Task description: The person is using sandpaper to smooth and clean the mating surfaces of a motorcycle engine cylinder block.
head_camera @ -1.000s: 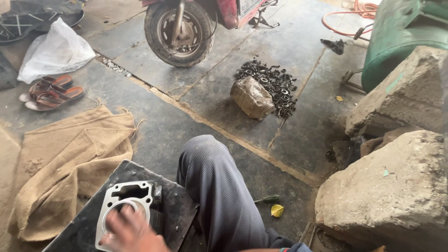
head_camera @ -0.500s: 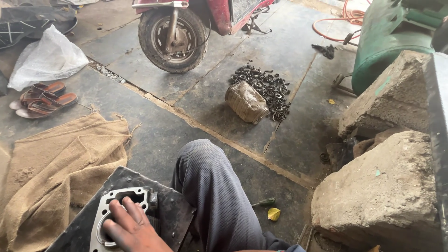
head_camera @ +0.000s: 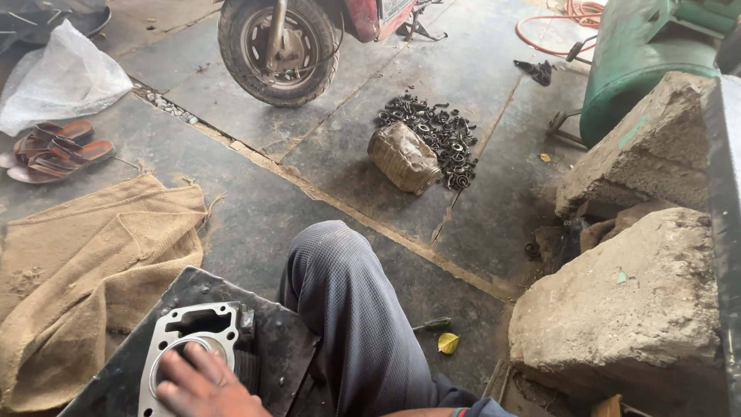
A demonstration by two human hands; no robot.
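Head view: workshop floor [head_camera: 255, 208] of dark stone slabs, seen from above a seated person's bent knee [head_camera: 347, 309].
Right hand [head_camera: 202, 384]: at 7 o'clock in the frame, palm down on a metal gasket [head_camera: 179, 332]; judged to be the right from the forearm entering at the bottom edge.
Grip: fingers spread and flat, pressing rather than clasping; nothing is enclosed.
Left hand: out of frame; its grip cannot be told.
Gasket: pale, with one large round bore and small bolt holes, lying flat on a dark plate [head_camera: 282, 355] just beside the knee, at its 8 o'clock.
Handling note: judged best worked with even palm pressure, the gasket kept flush on the plate and its thin bridges unbent.
Sackcloth [head_camera: 85, 262]: at 9 o'clock, touching the plate's far edge.
Sandals [head_camera: 58, 150], white plastic bag [head_camera: 62, 77]: at 10 o'clock, well apart.
Wheel [head_camera: 278, 46]: at 12 o'clock.
Small metal parts [head_camera: 440, 131]: heaped at 1 o'clock around a wrapped bundle [head_camera: 403, 157].
Stone blocks [head_camera: 625, 309], green tank [head_camera: 641, 62]: from 4 to 2 o'clock.
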